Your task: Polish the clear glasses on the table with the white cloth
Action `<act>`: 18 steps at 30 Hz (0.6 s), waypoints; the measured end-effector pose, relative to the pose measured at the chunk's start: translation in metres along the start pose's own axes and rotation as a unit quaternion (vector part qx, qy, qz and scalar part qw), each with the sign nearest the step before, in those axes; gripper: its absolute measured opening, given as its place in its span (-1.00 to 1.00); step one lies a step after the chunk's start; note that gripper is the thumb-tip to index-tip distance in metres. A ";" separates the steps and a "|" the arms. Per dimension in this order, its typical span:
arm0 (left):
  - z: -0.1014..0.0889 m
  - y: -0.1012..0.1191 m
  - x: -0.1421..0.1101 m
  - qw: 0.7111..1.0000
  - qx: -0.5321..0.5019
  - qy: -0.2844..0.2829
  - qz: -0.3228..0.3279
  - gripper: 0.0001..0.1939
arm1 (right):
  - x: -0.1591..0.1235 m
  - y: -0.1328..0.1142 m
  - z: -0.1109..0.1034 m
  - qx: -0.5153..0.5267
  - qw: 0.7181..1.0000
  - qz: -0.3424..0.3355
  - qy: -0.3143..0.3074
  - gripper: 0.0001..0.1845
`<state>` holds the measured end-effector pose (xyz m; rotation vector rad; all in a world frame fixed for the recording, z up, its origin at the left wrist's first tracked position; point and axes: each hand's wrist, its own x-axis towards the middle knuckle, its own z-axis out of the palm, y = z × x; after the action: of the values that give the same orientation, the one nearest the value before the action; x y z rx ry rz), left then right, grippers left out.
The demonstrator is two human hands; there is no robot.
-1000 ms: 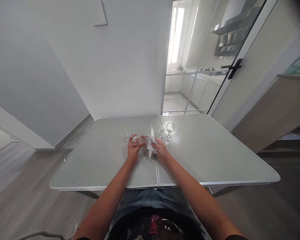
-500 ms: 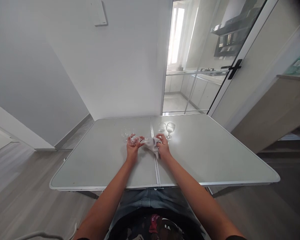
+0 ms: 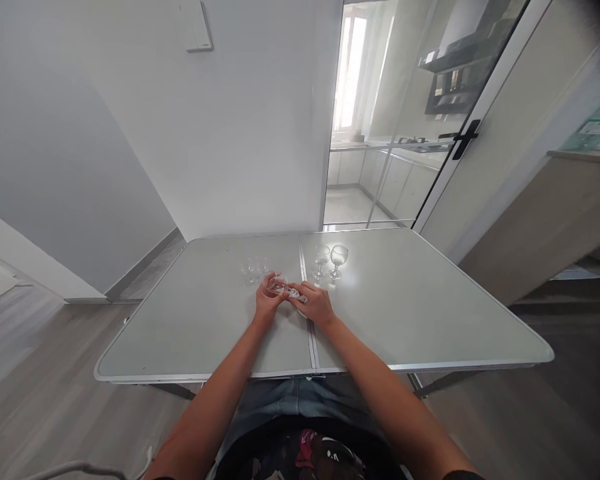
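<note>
My left hand [image 3: 267, 301] is closed around the bowl of a clear wine glass [image 3: 275, 283], which lies tilted with its base end toward the right. My right hand [image 3: 314, 304] is closed on a white cloth [image 3: 297, 295] bunched around the glass's stem and foot end. Most of the cloth is hidden under the right fingers. Just beyond the right hand, two stemmed wine glasses [image 3: 339, 259] stand upright side by side. Beyond the left hand stand several small clear glasses [image 3: 253, 268], faint against the tabletop.
The pale folding table [image 3: 410, 313] has a metal seam [image 3: 312, 347] down its middle. A white wall [image 3: 240, 147] meets its far edge. At the back right is a glass door [image 3: 380, 133] with a black handle [image 3: 465, 139]; a wooden cabinet [image 3: 555, 207] stands at right.
My right hand has drawn in toward the left hand and gathered the cloth around the glass's stem end. The loose hanging cloth is now mostly covered. Both standing wine glasses show more fully.
</note>
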<state>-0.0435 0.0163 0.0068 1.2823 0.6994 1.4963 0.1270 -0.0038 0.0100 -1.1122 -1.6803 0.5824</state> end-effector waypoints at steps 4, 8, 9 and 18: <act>-0.002 -0.005 0.001 1.000 0.027 -0.011 0.006 -0.33 | -0.001 0.006 0.005 -0.042 0.999 -0.012 -0.005 -0.76; -0.006 -0.013 0.002 0.998 0.053 -0.022 0.019 -0.32 | -0.002 0.010 0.007 -0.100 0.994 -0.029 -0.022 -0.85; -0.007 -0.015 0.002 0.998 0.054 -0.031 0.016 -0.31 | -0.002 0.010 0.007 -0.111 0.993 -0.031 -0.028 -0.87; 0.003 -0.004 0.002 0.996 0.061 -0.059 0.005 -0.33 | 0.004 0.007 -0.009 -0.147 0.988 -0.035 -0.004 -0.83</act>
<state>-0.0398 0.0186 0.0046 1.4565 0.7175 1.3900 0.1378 0.0020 0.0094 -1.2529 -1.8457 0.2995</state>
